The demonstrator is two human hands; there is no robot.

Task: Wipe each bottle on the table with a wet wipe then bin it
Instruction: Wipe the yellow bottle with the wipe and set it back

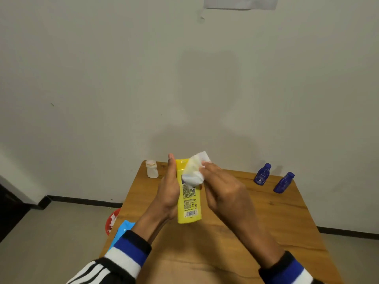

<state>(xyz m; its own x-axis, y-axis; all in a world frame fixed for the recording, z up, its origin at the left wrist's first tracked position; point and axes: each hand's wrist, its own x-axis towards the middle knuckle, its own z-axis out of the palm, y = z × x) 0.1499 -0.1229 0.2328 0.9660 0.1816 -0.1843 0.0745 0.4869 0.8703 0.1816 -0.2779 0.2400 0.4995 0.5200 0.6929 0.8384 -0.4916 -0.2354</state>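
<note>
the left hand (168, 193) wraps around a yellow bottle (189, 201), holding it upright above the wooden table (266, 218). the right hand (223, 193) pinches a white wet wipe (194, 171) against the bottle's upper front.

You've got the pale wall (102, 78) filling most of your view. High on that wall, cut off by the top edge, there's a sheet of paper (240, 3), and just below its left corner a small scrap (202, 18) sticks out from the wall. A soft grey shadow (207, 83) sits across the middle of the wall. Down along the wall's foot runs a black skirting board (82, 200), and below it you see light grey floor (51, 232). At the wall's far left end there's a dark opening (10, 208); what's in it can't be made out.
</note>
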